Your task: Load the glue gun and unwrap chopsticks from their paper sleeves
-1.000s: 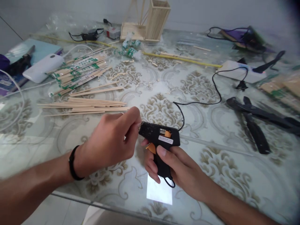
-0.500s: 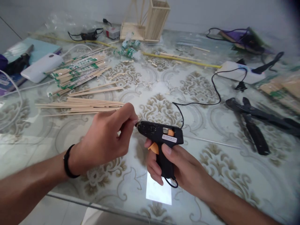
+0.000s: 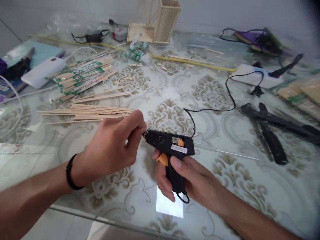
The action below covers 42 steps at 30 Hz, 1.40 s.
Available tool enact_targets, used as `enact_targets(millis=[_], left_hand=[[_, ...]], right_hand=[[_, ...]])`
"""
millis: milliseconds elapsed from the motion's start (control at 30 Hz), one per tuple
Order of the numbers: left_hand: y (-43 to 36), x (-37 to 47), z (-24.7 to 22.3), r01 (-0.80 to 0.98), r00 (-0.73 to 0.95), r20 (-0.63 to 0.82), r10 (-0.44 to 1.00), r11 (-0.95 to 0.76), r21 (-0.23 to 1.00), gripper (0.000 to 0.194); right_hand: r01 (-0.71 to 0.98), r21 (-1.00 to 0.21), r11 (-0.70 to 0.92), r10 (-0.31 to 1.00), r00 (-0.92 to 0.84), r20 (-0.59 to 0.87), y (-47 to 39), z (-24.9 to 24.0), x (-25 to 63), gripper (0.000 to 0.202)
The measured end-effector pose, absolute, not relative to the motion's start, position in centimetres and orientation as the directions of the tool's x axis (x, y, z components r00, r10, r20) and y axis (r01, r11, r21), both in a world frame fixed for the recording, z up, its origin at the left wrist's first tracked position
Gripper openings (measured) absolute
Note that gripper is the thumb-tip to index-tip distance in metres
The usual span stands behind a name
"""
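Above the glass tabletop [image 3: 212,126], my right hand [image 3: 193,173] wraps round the glue gun [image 3: 162,141], black, flecked, with an orange trigger [image 3: 163,159]. My left hand [image 3: 117,141] is closed in a pinch at the nozzle [image 3: 144,134]; I can't tell what it grips. Beyond, it partly hides loose sticks [image 3: 100,111]; clear packets [image 3: 82,75] hold more. Pliers [image 3: 275,143] lie to the right. Farther back stands a stick-built box [image 3: 165,25], its contents unclear.

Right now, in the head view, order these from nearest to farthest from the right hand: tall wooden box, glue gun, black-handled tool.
1. Glue gun: held in the right hand.
2. Black-handled tool: off to the right.
3. Tall wooden box: at the back.
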State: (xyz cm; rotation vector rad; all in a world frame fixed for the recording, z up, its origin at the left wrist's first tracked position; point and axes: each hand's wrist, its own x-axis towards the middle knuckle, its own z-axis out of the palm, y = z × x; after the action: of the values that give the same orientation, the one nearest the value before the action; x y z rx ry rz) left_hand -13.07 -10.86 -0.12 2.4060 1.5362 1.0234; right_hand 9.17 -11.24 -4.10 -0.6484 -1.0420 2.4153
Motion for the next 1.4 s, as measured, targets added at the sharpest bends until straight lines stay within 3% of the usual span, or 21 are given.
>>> enact_targets(millis=[633,967,1400], left_hand=[[-10.64,-13.22,0.02,0.762,0.272,0.462,0.844,-0.482,0.433,0.014],[-10.78,-13.43,-0.01,0.765,0.231,0.512,0.827,-0.480,0.430,0.013],[-11.02,-13.08,-0.57,0.767,0.318,0.488,0.813,-0.523,0.371,0.011]], right_hand=[[-0.197,-0.792,-0.578,0.586,-0.775,-0.235,-11.34,-4.31,9.24,0.028],[-0.329,-0.676,-0.660,0.582,-0.793,-0.182,-10.78,-4.49,9.09,0.032],[-0.309,-0.633,-0.710,0.568,-0.782,-0.256,-10.86,-4.19,9.00,0.036]])
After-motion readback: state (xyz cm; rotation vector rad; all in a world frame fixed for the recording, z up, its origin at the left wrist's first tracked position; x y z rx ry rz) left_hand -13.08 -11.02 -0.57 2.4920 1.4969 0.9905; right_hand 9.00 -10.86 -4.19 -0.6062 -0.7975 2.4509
